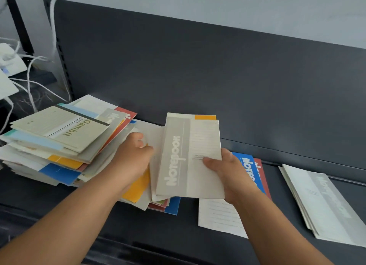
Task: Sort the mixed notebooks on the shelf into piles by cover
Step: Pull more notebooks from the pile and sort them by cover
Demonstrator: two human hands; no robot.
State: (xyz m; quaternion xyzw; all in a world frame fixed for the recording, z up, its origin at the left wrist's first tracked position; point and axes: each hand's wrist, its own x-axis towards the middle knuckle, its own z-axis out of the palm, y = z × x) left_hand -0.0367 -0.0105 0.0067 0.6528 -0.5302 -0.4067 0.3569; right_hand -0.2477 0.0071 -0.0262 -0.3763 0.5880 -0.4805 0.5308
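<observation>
The grey notebook hangs over the shelf's middle, pinched by the right hand, thumb on top. The left hand curls its fingers on fanned notebooks. A grey pile sits at the right end; the left-end mixed stack is tall, so most sorting looks undone.

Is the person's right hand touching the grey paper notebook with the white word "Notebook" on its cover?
Touching. In the head view the right hand lays its thumb on the cover of the grey paper notebook, with its palm beneath it.
</observation>
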